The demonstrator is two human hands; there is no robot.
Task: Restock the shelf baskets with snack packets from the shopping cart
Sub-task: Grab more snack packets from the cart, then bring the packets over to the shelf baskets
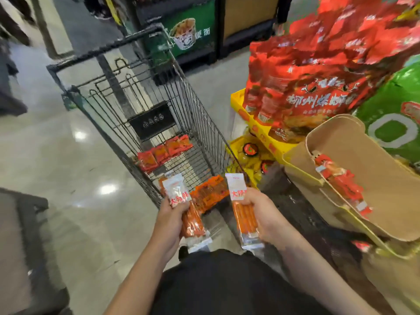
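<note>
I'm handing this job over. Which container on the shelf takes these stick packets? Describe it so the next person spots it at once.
Look right of the wire shopping cart, below the heap of big red bags. There sits a tan cardboard bin, open on top, with a few small red packets inside. Its plain brown walls set it apart from the yellow tray beside it.

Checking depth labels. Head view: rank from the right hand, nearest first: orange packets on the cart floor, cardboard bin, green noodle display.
1. Orange packets on the cart floor: just left of the right hand, almost beside it.
2. Cardboard bin: to its right, on the shelf side.
3. Green noodle display: far up the aisle, past the cart.
</note>
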